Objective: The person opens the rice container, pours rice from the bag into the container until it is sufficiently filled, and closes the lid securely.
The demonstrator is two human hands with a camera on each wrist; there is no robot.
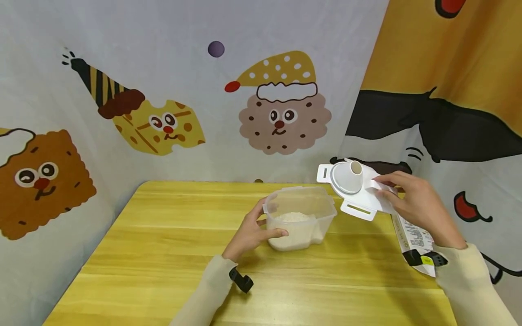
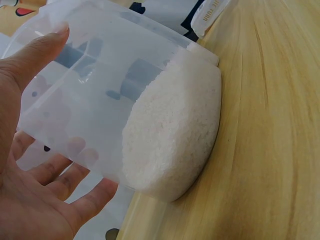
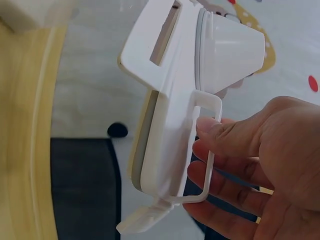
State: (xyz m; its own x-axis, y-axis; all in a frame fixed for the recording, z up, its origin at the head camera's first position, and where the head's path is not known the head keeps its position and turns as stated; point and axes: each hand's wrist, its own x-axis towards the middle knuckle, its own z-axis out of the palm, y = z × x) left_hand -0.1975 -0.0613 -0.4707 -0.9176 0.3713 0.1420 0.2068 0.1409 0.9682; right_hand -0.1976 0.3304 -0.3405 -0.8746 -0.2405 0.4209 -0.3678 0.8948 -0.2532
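Observation:
A clear plastic container [image 1: 326,209] stands uncovered on the table, partly filled with white rice [image 2: 165,130]. My left hand [image 1: 254,232] grips its left end, thumb on the near wall and the other fingers round the far side. Up and to the right of it, my right hand [image 1: 422,201] holds the container's white lid [image 1: 367,201] in the air, tilted. In the right wrist view, thumb and fingers close on the lid's loop handle [image 3: 207,180]. A white cone-shaped cup [image 3: 237,52] sits on top of the lid, beside the handle.
Under my right forearm lies a white printed packet [image 1: 412,240], partly covered by the arm. The wooden table [image 1: 163,276] reaches back to a cartoon-printed curtain [image 1: 228,136], which also hangs along both sides.

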